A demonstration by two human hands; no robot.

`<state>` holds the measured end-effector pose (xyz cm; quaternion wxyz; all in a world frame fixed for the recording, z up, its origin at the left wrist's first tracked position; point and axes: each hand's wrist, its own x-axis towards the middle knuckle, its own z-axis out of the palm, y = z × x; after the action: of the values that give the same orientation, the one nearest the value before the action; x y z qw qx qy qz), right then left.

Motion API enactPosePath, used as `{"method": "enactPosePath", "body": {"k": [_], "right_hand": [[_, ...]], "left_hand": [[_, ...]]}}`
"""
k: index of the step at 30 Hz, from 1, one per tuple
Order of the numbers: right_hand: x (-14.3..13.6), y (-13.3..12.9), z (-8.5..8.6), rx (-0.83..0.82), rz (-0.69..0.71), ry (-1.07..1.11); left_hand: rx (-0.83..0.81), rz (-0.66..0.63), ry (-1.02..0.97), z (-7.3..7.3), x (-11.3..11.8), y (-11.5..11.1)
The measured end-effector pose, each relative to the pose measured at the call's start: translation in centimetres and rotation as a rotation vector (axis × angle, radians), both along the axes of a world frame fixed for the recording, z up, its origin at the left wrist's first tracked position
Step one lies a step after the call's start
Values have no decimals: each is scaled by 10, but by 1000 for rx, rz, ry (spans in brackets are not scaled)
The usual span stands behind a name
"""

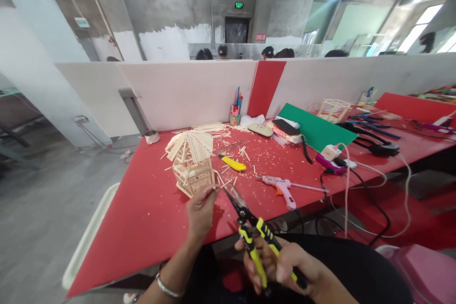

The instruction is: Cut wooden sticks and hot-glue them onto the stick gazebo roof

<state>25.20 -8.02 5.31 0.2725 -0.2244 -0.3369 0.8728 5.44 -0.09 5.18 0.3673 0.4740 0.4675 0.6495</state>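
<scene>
My left hand [202, 209] pinches a thin wooden stick [225, 184] beside the stick model. Wrapped round the handles of yellow-and-black pliers [245, 216] is my right hand [281, 261]; the jaws point up and left, their tips close to the stick. Whether they touch it cannot be made out. Just behind my left hand stands a small pavilion-like model [194, 164] made of pale sticks with a slanted roof. A yellow utility knife [232, 163] lies behind the pliers, and a pink glue gun [281, 189] rests to their right.
The red table [142, 228] carries scattered stick pieces, a pen holder [235, 116], a green board [313, 128] and a purple power strip [331, 164] with cables. A white partition [185, 92] runs behind. Several people's heads show beyond it.
</scene>
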Motion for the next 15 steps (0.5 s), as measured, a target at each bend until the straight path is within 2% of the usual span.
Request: {"method": "enactPosePath", "body": {"k": [2, 5, 7, 8, 9, 11, 15], "right_hand": [[6, 1, 8, 196, -157, -301], [2, 12, 15, 607, -398, -987], [-10, 26, 13, 824, -488, -1423], [-17, 35, 11, 881, -494, -1581], [-25, 44, 8, 906, -492, -1686], [-40, 60, 2, 910, -518, -1761], [-56, 76, 1, 967, -609, -1646]], "left_hand": [[15, 54, 0, 4, -6, -5], [-71, 63, -109, 10, -11, -16], [-152, 19, -257, 13, -13, -22], [-174, -11, -324, 16, -13, -25], [-181, -37, -378, 18, -14, -27], [-188, -82, -440, 24, -17, -29], [-262, -133, -512, 34, -24, -32]]}}
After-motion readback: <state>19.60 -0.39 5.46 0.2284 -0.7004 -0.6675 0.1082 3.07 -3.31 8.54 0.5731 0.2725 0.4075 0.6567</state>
